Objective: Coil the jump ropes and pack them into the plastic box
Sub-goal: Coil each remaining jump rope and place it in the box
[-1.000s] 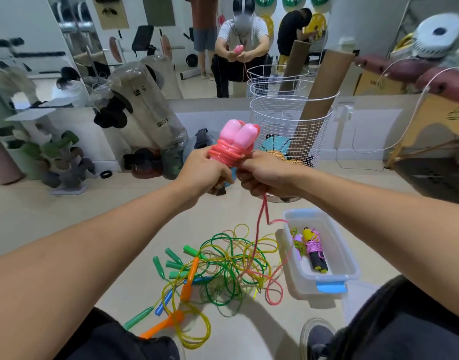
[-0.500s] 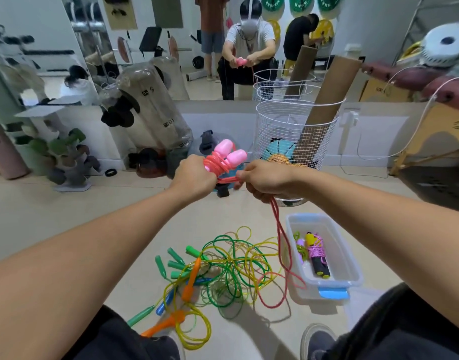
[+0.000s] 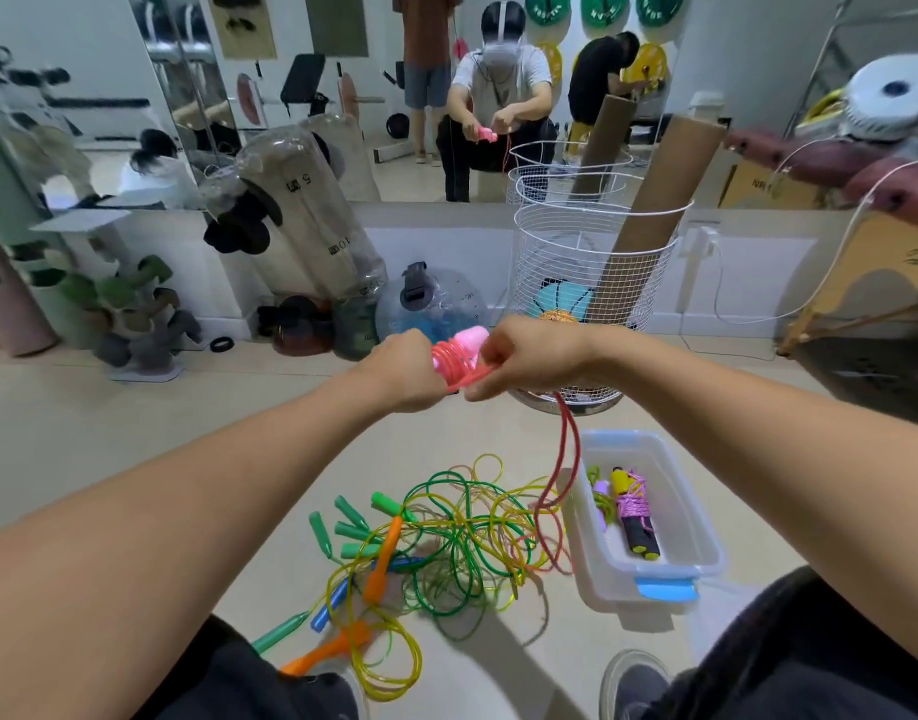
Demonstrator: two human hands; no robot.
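Pink handles [image 3: 464, 350] half-hidden between left hand [image 3: 402, 374], right hand [image 3: 529, 358].

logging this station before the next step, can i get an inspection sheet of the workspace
surface: beige floor, no table.
job's things: pink jump rope half wound on its handles, red tail hanging; tangled rope pile; plastic box holding a coiled purple-corded rope.
clutter: wire basket, cardboard tube, water jug.
grippers: left hand grips the handles; right hand pinches the cord.
cables: white cable along the wall.
surroundings: wall mirror.
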